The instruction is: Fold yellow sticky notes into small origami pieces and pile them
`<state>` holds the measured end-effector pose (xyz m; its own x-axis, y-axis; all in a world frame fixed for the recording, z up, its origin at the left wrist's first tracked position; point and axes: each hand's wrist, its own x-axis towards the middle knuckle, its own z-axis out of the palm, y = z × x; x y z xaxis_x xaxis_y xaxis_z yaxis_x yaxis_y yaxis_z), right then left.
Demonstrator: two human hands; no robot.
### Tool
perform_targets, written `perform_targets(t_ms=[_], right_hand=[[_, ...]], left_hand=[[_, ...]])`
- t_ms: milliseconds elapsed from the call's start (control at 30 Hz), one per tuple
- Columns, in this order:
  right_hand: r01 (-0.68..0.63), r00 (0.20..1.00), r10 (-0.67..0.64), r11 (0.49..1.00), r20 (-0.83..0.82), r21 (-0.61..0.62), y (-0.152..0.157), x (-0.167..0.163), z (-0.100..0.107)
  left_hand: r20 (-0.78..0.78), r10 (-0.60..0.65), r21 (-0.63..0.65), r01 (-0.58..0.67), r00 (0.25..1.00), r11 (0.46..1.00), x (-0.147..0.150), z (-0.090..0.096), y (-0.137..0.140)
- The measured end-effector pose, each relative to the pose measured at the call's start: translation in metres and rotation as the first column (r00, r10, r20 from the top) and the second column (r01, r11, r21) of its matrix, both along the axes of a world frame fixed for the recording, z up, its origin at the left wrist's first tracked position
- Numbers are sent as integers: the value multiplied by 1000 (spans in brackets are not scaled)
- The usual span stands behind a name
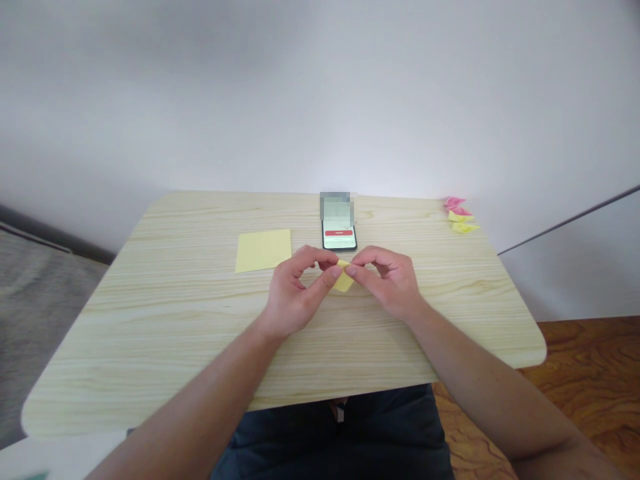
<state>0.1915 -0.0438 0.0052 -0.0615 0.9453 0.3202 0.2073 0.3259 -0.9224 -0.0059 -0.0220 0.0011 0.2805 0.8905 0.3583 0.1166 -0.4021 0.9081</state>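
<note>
Both my hands meet over the middle of the table, pinching a small folded piece of yellow paper (pixel 343 281). My left hand (pixel 300 290) grips its left side between thumb and fingers. On the other side, my right hand (pixel 387 280) holds the upper right part with thumb and forefinger. The paper's lower part shows below the thumbs; its upper folds are mostly hidden by the fingertips. A flat yellow paper square (pixel 264 251) lies just beyond my left hand. Right behind the held paper is a phone (pixel 339 235) with its screen lit.
Pink folded paper pieces (pixel 454 204) and yellow folded paper pieces (pixel 464 227) lie at the table's far right corner. The light wood-grain table (pixel 165 300) has rounded corners and stands against a white wall (pixel 320 100). Wooden flooring (pixel 590 373) shows at right, grey carpet (pixel 45 293) at left.
</note>
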Motion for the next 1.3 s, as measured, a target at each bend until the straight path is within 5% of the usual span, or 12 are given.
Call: perform_targets(t_ms=[400,1300], right_hand=[[35,998,-37,999,-52,-33,0,-1,-5],[-3,999,5,998,-39,59,0,0,-2]], left_hand=[[88,101,-11,-100,991,995,1,2,-1],[96,90,21,-92,991,996,1,-5,1]])
